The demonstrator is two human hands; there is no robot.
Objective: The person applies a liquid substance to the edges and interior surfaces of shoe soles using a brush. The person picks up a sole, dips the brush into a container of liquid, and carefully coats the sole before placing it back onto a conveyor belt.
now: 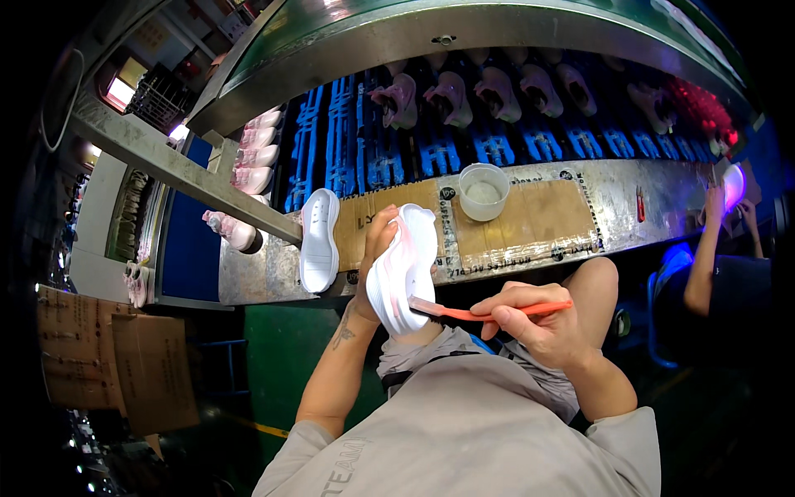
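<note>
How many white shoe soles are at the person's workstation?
2: one sole held in the left hand, brushed by the right hand; another sole lies on the bench. Others may be hidden.

Two white soles are here: one held near [403, 269], one lying to its left on the bench [318, 240]. One orange brush [489, 313] and one far white cup [484, 191] complete the count.

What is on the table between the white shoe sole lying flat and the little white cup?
In the head view, a taped sheet of brown cardboard covers the table between the flat sole and the cup, and the top of the hand-held sole overlaps it.
</note>
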